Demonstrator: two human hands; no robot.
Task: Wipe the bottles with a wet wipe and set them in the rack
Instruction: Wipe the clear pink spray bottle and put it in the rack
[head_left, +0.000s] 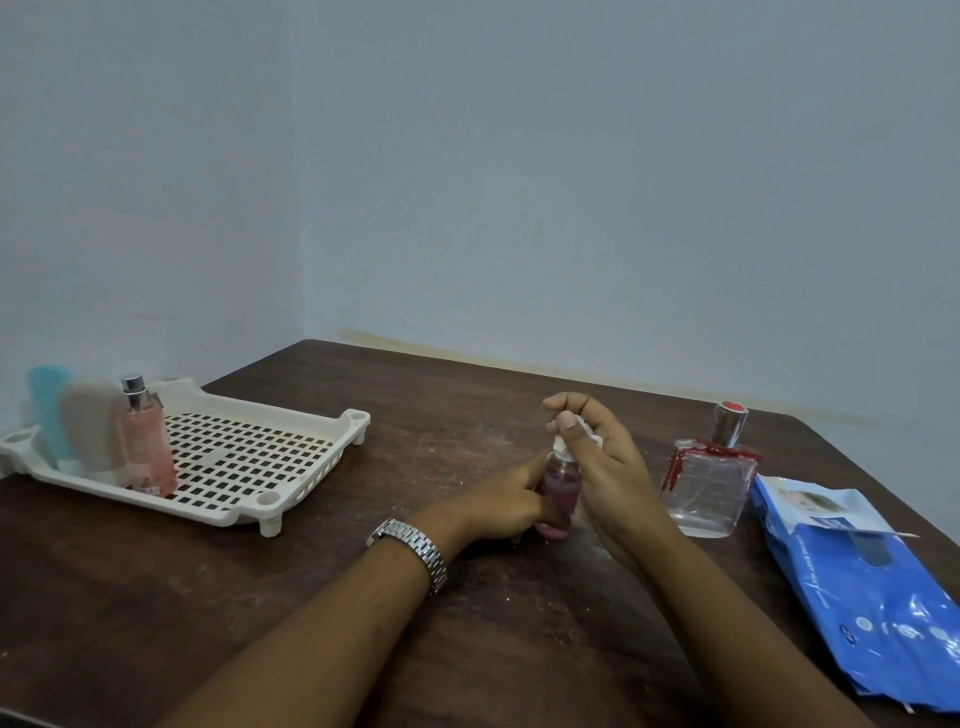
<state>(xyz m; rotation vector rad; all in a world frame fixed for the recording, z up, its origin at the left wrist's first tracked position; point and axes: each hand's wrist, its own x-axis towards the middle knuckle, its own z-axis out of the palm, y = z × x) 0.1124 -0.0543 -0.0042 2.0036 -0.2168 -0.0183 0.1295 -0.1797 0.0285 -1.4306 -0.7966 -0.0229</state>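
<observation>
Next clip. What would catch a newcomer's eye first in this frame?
First, the two hands at the middle of the table: the left hand grips a small pink bottle while the right hand pinches a white wet wipe against its top. Next, the cream rack at the left with three bottles standing in it, then the clear perfume bottle and blue wipe pack at the right.
</observation>
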